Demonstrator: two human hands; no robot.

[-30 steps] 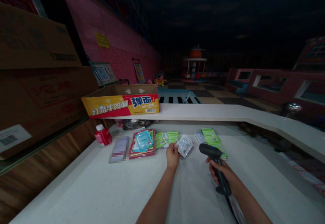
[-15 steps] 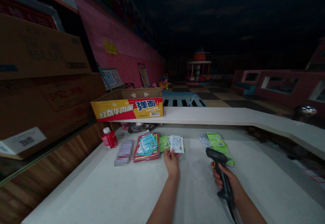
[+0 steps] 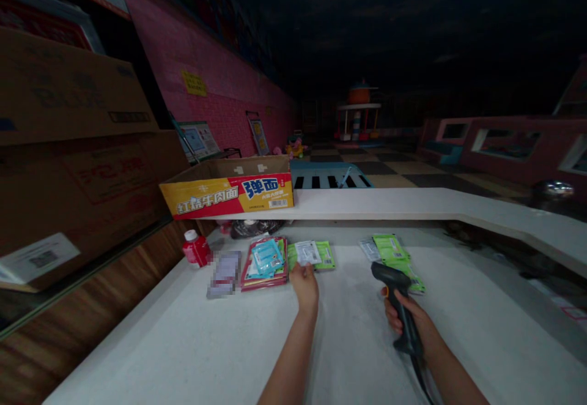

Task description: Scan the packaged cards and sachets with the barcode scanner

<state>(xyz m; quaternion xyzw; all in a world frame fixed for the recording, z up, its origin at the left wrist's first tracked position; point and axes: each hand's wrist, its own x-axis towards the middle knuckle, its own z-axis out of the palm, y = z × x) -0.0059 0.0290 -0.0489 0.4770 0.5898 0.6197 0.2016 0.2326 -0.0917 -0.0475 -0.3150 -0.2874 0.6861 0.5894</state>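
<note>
My left hand (image 3: 304,284) is pinched on a small white sachet (image 3: 307,252), holding it low over the green packets (image 3: 321,256) on the white counter (image 3: 229,344). My right hand (image 3: 406,319) grips a black handheld barcode scanner (image 3: 395,304), its head pointing away from me toward a second pile of green packets (image 3: 394,255). A stack of red and blue packets (image 3: 266,261) lies just left of my left hand.
A yellow and red cardboard noodle box (image 3: 229,194) sits on the raised counter ledge (image 3: 413,206). A red bottle with a white cap (image 3: 196,249) stands by the wooden side wall. Large cardboard boxes (image 3: 68,148) are stacked at left. Dark room beyond.
My left hand has carried the white sachet from beside the scanner leftward and down onto the green packets. The scanner hand has stayed roughly in place.
</note>
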